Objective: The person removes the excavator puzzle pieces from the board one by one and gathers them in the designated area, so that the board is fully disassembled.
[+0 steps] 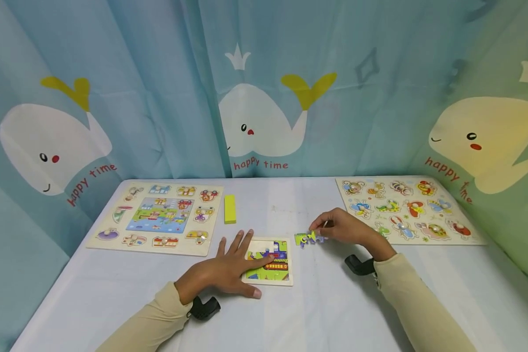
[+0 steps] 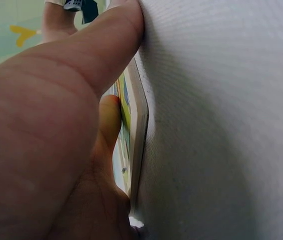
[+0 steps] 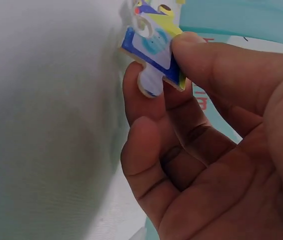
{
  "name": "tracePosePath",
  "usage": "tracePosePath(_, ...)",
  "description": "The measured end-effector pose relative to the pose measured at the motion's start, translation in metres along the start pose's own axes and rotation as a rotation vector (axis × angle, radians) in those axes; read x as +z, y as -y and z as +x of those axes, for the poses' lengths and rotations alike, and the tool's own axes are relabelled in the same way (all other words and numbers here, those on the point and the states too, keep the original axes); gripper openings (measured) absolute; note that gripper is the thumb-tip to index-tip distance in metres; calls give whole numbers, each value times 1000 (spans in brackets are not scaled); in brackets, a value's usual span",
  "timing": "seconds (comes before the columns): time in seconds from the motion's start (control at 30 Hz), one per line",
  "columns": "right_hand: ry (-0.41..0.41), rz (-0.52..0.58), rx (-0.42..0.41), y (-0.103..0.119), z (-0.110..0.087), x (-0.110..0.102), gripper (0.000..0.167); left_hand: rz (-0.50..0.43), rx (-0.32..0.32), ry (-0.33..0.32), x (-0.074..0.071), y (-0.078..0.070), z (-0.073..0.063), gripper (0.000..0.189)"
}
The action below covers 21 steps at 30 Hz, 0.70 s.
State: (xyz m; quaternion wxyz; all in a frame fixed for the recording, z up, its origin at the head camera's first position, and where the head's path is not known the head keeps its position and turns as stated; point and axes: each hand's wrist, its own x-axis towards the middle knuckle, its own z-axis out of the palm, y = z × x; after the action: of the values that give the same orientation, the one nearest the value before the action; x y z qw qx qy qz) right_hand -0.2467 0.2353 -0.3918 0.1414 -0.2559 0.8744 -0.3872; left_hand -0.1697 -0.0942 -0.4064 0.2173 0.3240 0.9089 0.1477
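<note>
A small wooden jigsaw board [image 1: 267, 282] lies flat on the table, its tray partly filled with green, blue and orange pieces; bare wood shows along its upper left. My left hand [image 1: 231, 268] spreads over the board's left side, index finger resting on the pieces and thumb at the near edge. In the left wrist view the board's pale edge [image 2: 140, 117] shows beyond the thumb. My right hand [image 1: 341, 227] pinches a blue and white puzzle piece [image 3: 154, 52] between thumb and fingers. Right beside it are green and yellow puzzle pieces [image 1: 305, 239] on the table.
A vehicle peg puzzle [image 1: 213, 215] lies at the back left, with a yellow-green block [image 1: 230, 209] beside it. An insect peg puzzle [image 1: 369, 227] is at the back right, behind the right hand. A whale-print curtain [image 1: 171, 122] closes off the table's far side.
</note>
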Motion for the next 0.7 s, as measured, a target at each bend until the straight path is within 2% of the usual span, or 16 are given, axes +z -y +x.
tracePosePath(0.5, -32, -101, 1, -6, 2, 6, 13, -6, 10, -2, 0, -1, 0, 80)
tracePosePath(0.7, -30, -106, 17, -7, 5, 11, 13, -28, 9, -7, 0, 2, -1, 79)
